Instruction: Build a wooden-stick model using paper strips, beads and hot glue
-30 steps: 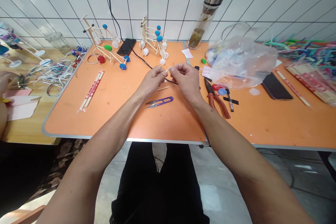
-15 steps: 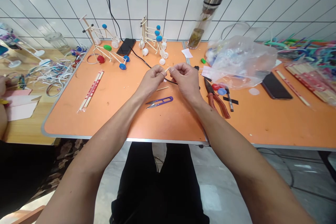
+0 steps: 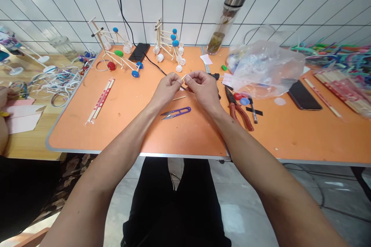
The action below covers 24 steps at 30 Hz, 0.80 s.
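My left hand (image 3: 169, 89) is closed, pinching a short thin wooden stick (image 3: 183, 77) between thumb and forefinger. At the stick's other end, the thumb and forefinger of my right hand (image 3: 203, 89) are pressed together; a tiny pale bit shows at their tips, too small to name. Both hands hover over the orange table, almost touching. Another short stick (image 3: 179, 98) lies just below them. Purple-handled thread snips (image 3: 181, 111) rest nearer the table's front edge. Red-handled pliers (image 3: 244, 115) lie to the right of my right forearm.
Two stick frames (image 3: 111, 52) (image 3: 168, 42) with coloured caps stand at the back. A tea bottle (image 3: 222, 27), plastic bag (image 3: 269, 67), phone (image 3: 304, 95) and wrapped chopsticks (image 3: 100, 101) surround the work area. At far left, a person's hand (image 3: 5, 94) is beside paper.
My right hand has shifted very slightly left, its fingertips closer to my left ones. The stick stays between them; everything else looks the same.
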Available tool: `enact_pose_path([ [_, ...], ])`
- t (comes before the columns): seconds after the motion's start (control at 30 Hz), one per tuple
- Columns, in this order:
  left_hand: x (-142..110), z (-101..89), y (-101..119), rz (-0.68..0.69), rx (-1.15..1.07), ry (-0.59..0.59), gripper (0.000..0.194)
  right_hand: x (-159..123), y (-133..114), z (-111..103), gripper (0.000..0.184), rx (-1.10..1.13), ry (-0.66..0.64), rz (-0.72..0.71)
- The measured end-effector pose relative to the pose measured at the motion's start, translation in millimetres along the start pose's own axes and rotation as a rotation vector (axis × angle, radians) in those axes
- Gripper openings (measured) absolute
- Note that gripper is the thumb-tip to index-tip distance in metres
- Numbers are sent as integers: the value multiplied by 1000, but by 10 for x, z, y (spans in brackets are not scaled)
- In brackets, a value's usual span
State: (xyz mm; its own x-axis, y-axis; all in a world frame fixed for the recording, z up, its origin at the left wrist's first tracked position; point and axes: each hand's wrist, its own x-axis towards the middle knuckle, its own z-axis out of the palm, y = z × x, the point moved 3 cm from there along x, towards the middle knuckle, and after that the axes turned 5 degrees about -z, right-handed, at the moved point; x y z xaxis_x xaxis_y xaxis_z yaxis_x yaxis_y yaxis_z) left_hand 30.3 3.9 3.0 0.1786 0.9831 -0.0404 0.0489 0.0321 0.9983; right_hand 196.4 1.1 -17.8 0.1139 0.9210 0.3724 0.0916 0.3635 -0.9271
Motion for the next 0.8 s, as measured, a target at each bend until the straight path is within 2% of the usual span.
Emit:
enact_pose_path([
  [0.6,24,16,-30,83,48,13,34,11,30,2,40,-34,26,-6],
  [0.8,-43,32,51,-29,-24,-11,33,36,-35,-61,49,17,3,-32],
])
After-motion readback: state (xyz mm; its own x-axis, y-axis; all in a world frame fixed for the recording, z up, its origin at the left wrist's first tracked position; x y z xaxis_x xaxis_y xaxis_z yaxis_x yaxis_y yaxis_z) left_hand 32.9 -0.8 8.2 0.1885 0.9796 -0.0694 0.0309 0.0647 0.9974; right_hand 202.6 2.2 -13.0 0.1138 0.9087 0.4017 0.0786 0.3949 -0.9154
